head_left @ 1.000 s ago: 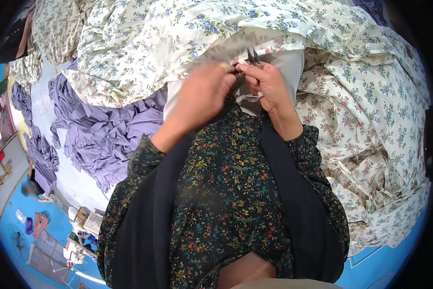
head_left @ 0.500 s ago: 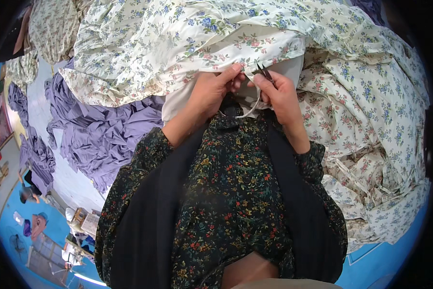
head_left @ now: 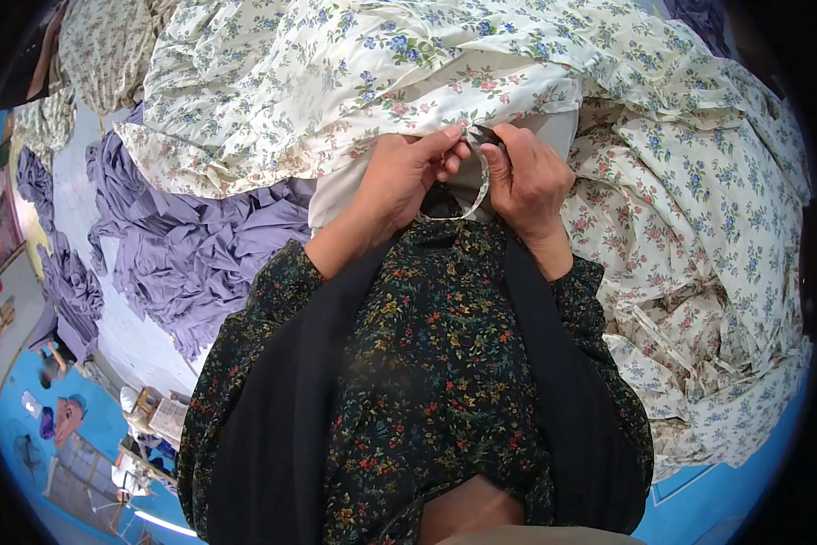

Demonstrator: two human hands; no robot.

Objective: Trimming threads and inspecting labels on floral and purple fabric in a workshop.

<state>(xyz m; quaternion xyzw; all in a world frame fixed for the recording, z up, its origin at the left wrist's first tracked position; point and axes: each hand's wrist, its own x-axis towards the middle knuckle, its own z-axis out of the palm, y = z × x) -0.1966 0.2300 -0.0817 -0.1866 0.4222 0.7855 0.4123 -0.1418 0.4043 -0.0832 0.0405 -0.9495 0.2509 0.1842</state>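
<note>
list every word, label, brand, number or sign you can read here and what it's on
None can be read.
Floral cloth and purple cloth: no lettering visible.
Dark snips in the right hand: too small to read any mark.
Background items at lower left: too small to tell.

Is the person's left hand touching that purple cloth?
Apart. The head view shows the left hand well to the right of the purple cloth, with a pale surface visible between them.
</note>
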